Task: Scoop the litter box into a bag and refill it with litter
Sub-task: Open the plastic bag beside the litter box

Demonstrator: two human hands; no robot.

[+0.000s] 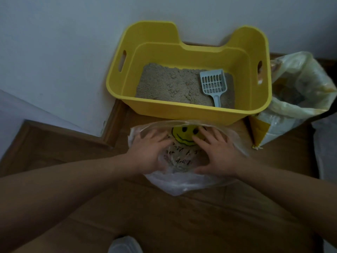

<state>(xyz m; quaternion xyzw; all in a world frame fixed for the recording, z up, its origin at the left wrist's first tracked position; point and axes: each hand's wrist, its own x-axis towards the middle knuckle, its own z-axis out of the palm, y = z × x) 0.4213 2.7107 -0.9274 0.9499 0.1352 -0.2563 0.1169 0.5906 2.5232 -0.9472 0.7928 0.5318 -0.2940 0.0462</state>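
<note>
Pressing both hands, fingers splayed, onto the clear bag (182, 183).
Left hand (151, 152) and right hand (217, 152) lie side by side on the crumpled plastic, gripping nothing. Just beyond the fingertips rises the near wall of the yellow litter box (182, 111). Inside it, ahead of the right hand, the blue scoop (213, 84) rests on the litter (167, 84). An open litter sack (300, 99) crowds the box's right side, and a white wall (73, 79) juts in left of the left hand. Bare wooden floor (164, 216) lies behind the wrists.
</note>
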